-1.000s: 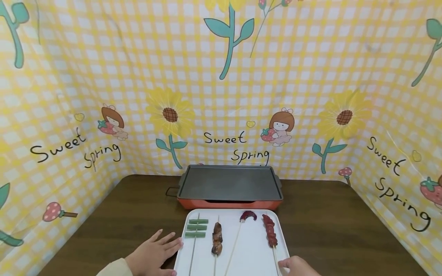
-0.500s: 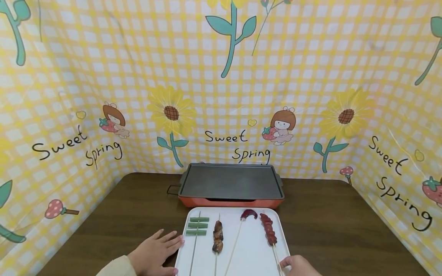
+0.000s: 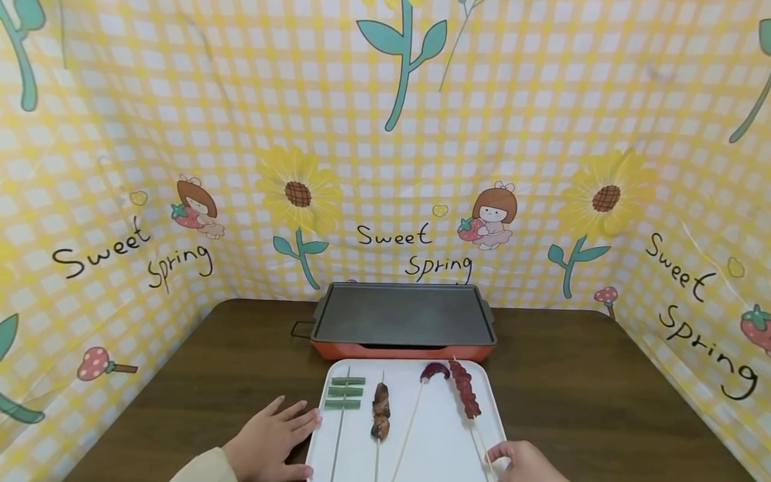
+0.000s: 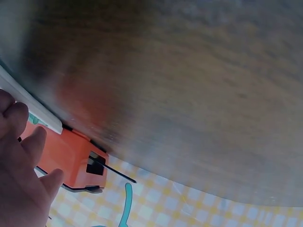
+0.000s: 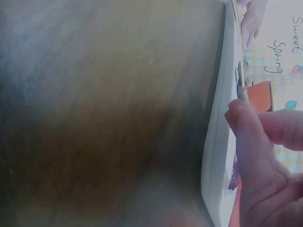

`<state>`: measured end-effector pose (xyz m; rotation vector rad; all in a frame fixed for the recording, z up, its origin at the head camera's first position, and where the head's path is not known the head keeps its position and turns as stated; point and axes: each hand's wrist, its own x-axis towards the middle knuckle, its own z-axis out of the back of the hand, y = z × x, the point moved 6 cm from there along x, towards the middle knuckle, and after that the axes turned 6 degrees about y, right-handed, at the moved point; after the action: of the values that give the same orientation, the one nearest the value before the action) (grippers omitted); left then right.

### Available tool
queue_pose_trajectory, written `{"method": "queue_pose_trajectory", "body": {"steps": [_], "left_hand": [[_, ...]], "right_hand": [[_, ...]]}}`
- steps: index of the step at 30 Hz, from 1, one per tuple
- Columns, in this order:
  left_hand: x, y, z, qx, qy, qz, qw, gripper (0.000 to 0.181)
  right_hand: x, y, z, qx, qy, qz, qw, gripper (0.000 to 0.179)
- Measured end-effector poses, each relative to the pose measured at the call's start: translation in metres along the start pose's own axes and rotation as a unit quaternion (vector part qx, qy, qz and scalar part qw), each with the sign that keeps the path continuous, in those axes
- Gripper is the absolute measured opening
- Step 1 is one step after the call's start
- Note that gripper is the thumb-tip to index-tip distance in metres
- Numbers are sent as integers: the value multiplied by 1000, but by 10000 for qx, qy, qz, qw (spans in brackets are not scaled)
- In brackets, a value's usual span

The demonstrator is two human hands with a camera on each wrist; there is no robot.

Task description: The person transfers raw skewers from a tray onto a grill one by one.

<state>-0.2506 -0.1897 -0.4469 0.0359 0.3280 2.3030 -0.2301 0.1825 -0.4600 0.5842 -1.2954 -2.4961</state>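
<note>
A white tray with several skewers on it is in front in the head view. My right hand pinches the wooden stick of a red meat skewer at the tray's right side; thumb and finger meet on the stick in the right wrist view. The meat leans toward the back left and its shadow is hard to make out. My left hand, fingers spread and straight, touches the tray's left edge. A green vegetable skewer, a browned meat skewer and a dark red curled tentacle skewer lie on the tray.
Directly behind the tray stands an orange electric grill with a flat dark plate and a wire handle on its left. A brown wooden table carries everything. Yellow checked cloth surrounds its back and sides.
The red meat skewer has shifted up and to the left in the head view, toward the tentacle and the grill, in my right hand's pinch. My left hand stays at the tray edge.
</note>
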Motion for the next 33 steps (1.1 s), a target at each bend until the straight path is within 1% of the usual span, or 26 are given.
{"method": "queue_pose_trajectory", "body": {"steps": [2,5,9,12,15,20,21,23,25,27,29,32,33], "left_hand": [[0,0,0,33,-22,-6,10000,72],[0,0,-1,121,-89,-18,9999,73],[0,-1,-2,237,-208,-47,9995,73],[0,-1,-2,361,-387,-101,9985,72],[-1,-2,-1,409,-517,-135,9977,71],[1,-1,-1,388,-454,-166,9981,71],[1,-1,-1,385,-420,-169,9982,71],[2,-1,-1,356,-306,-165,9988,71],[2,0,-1,325,-162,-139,9992,71],[3,1,-2,175,67,-89,9998,72],[3,2,-4,86,244,-45,9997,72],[3,2,-4,67,264,-50,9996,72],[3,1,-4,137,202,-76,9997,72]], "right_hand": [[0,2,0,-9,2,-222,9998,22],[-1,4,0,-54,35,-359,9993,22],[-3,9,-1,-32,135,-100,9999,21],[-4,13,0,-44,215,95,9997,20],[-4,14,3,-22,242,2,9997,21],[-6,19,8,80,173,28,9998,24],[-6,22,9,98,147,164,9997,25],[-7,27,12,233,89,377,9990,27],[-6,31,15,542,83,504,9972,31],[-5,34,20,785,53,696,9945,37],[-3,36,25,1005,0,695,9925,41],[0,37,32,997,-147,660,9927,44],[2,38,34,974,-183,671,9928,43]]}}
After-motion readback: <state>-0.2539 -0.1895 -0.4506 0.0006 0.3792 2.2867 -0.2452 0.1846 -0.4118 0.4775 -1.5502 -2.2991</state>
